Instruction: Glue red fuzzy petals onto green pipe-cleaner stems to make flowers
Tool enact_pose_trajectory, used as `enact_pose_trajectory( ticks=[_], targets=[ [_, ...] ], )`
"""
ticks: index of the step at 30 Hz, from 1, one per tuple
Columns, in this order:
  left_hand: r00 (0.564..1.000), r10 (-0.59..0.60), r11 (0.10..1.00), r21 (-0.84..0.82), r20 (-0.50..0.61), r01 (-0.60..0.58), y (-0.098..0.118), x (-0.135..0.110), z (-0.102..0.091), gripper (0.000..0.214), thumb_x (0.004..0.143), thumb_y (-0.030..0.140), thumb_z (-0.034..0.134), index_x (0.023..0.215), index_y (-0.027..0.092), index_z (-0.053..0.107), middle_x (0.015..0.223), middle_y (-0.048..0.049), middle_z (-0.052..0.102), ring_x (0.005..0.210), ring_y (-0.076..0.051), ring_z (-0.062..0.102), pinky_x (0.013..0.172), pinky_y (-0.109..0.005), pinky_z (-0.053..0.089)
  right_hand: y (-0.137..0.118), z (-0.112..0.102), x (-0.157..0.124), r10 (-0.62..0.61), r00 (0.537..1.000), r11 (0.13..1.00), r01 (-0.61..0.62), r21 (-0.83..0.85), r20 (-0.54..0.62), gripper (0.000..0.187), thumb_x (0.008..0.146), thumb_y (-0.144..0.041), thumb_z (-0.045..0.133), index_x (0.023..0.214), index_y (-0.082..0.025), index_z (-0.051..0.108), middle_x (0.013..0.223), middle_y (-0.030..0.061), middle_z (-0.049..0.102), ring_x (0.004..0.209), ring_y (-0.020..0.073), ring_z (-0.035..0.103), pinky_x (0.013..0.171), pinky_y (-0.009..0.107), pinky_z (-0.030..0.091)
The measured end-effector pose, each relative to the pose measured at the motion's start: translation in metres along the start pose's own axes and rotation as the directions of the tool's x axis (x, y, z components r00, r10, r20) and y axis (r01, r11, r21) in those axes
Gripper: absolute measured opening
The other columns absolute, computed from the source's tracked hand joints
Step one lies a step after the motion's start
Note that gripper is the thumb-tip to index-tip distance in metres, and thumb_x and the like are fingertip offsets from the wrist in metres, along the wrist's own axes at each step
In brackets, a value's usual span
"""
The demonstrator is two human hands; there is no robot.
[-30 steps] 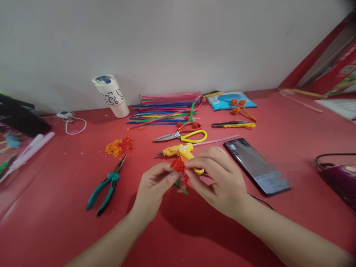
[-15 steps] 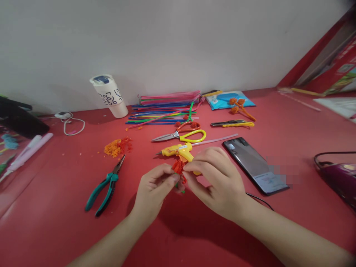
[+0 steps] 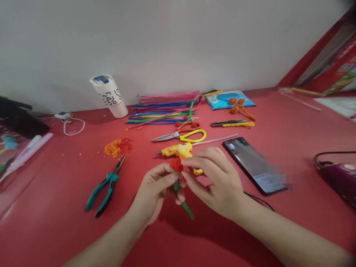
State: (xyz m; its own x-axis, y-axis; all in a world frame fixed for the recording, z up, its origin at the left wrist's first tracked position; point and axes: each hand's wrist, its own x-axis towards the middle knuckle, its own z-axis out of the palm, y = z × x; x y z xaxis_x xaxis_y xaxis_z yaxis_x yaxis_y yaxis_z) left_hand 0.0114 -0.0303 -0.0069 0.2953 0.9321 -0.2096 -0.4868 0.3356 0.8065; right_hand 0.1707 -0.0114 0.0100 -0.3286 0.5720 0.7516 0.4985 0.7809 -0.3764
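Both my hands meet over the red table (image 3: 55, 230) on a small pipe-cleaner flower (image 3: 177, 165) with a red fuzzy head and a green stem that slants down to the right. My left hand (image 3: 155, 193) pinches the stem just under the head. My right hand (image 3: 215, 180) closes its fingertips on the red head from the right. A yellow glue gun (image 3: 178, 150) lies just behind the flower, partly hidden by my right hand.
Teal pliers (image 3: 107, 185) lie to the left, a dark phone (image 3: 254, 165) to the right. Further back are yellow scissors (image 3: 183, 136), a heap of orange and red trimmings (image 3: 116, 146), a bundle of coloured pipe cleaners (image 3: 167, 109), a utility knife (image 3: 232, 123), a paper cup (image 3: 109, 95) and a purple appliance (image 3: 338, 178).
The flower has turned in my fingers: its green stem now sticks out longer below my hands, slanting down to the right. My hands stay in nearly the same place.
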Motion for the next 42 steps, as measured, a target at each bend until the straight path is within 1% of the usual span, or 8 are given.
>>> enact_pose_trajectory(
  ticks=[16, 20, 24, 27, 30, 36, 39, 42],
  targets=[
    [0.998, -0.06, 0.998, -0.007, 0.002, 0.06, -0.005, 0.0, 0.0, 0.011, 0.077, 0.021, 0.062, 0.069, 0.015, 0.057, 0.055, 0.0033, 0.058, 0.042, -0.009, 0.058, 0.039, -0.016, 0.044, 0.0, 0.003, 0.0, 0.055, 0.998, 0.998, -0.054, -0.026, 0.019, 0.01, 0.079, -0.013, 0.056, 0.087, -0.019, 0.058, 0.079, 0.0031, 0.063, 0.077, 0.0167, 0.057, 0.071, 0.033, 0.042],
    [0.992, 0.124, 0.975, 0.186, 0.004, -0.123, -0.004, 0.0, -0.003, 0.007, 0.08, 0.022, 0.061, 0.075, 0.017, 0.062, 0.064, 0.0008, 0.062, 0.053, -0.011, 0.061, 0.051, -0.022, 0.05, -0.001, -0.002, 0.001, 0.085, 0.996, 0.994, -0.086, 0.073, 0.016, 0.013, 0.081, -0.014, 0.055, 0.092, -0.02, 0.057, 0.077, 0.0029, 0.06, 0.076, 0.0174, 0.055, 0.069, 0.032, 0.044],
    [0.894, 0.439, 0.749, 0.513, 0.09, -0.419, 0.001, -0.004, -0.005, 0.012, 0.083, 0.02, 0.057, 0.083, 0.019, 0.069, 0.08, -0.0038, 0.064, 0.076, -0.015, 0.061, 0.073, -0.026, 0.05, 0.002, -0.004, 0.0, 0.15, 0.988, 0.973, -0.153, 0.17, 0.035, 0.021, 0.08, -0.007, 0.05, 0.095, -0.021, 0.056, 0.074, 0.0016, 0.058, 0.072, 0.0158, 0.053, 0.068, 0.032, 0.045],
    [0.851, 0.515, 0.688, 0.541, 0.106, -0.484, 0.001, -0.006, -0.006, 0.016, 0.084, 0.018, 0.056, 0.09, 0.023, 0.071, 0.093, -0.0048, 0.063, 0.087, -0.016, 0.059, 0.081, -0.027, 0.048, 0.004, -0.001, -0.002, 0.131, 0.988, 0.97, -0.146, 0.197, 0.085, 0.025, 0.079, -0.005, 0.05, 0.097, -0.021, 0.057, 0.084, 0.0041, 0.06, 0.08, 0.017, 0.055, 0.072, 0.032, 0.046],
    [0.876, 0.478, 0.774, 0.442, 0.062, -0.453, -0.002, -0.005, -0.008, 0.015, 0.083, 0.018, 0.059, 0.089, 0.024, 0.071, 0.099, -0.0038, 0.061, 0.092, -0.015, 0.058, 0.083, -0.025, 0.047, 0.003, 0.002, -0.004, 0.083, 0.991, 0.978, -0.101, 0.185, 0.103, 0.023, 0.08, -0.008, 0.052, 0.098, -0.02, 0.058, 0.09, 0.0065, 0.061, 0.084, 0.0177, 0.057, 0.074, 0.032, 0.048],
    [0.979, 0.201, 0.976, 0.073, 0.027, -0.203, 0.003, -0.002, -0.004, 0.007, 0.077, 0.025, 0.067, 0.074, 0.018, 0.068, 0.074, 0.0002, 0.057, 0.062, -0.007, 0.054, 0.048, -0.012, 0.044, 0.001, 0.003, -0.004, 0.105, 0.987, 0.975, -0.126, 0.183, 0.122, 0.005, 0.083, -0.016, 0.053, 0.083, -0.018, 0.057, 0.08, 0.0049, 0.061, 0.075, 0.0158, 0.056, 0.069, 0.029, 0.046],
    [0.997, 0.074, 0.997, -0.015, 0.033, -0.073, 0.006, -0.001, -0.003, 0.011, 0.079, 0.025, 0.064, 0.073, 0.016, 0.064, 0.067, 0.0011, 0.057, 0.052, -0.006, 0.055, 0.038, -0.01, 0.04, 0.011, 0.001, -0.002, 0.216, 0.96, 0.971, -0.231, 0.065, 0.18, 0.018, 0.088, -0.02, 0.047, 0.072, -0.018, 0.055, 0.067, 0.0022, 0.057, 0.062, 0.0137, 0.052, 0.058, 0.026, 0.04],
    [0.996, 0.024, 1.0, -0.006, 0.081, -0.023, 0.007, 0.001, -0.003, 0.014, 0.083, 0.028, 0.058, 0.075, 0.017, 0.061, 0.071, 0.0006, 0.059, 0.043, -0.007, 0.055, 0.029, -0.013, 0.036, 0.031, 0.003, 0.0, 0.412, 0.871, 0.909, -0.371, -0.192, 0.268, 0.024, 0.089, -0.029, 0.047, 0.07, -0.018, 0.055, 0.067, 0.0031, 0.058, 0.061, 0.0145, 0.051, 0.057, 0.027, 0.036]
  ],
)
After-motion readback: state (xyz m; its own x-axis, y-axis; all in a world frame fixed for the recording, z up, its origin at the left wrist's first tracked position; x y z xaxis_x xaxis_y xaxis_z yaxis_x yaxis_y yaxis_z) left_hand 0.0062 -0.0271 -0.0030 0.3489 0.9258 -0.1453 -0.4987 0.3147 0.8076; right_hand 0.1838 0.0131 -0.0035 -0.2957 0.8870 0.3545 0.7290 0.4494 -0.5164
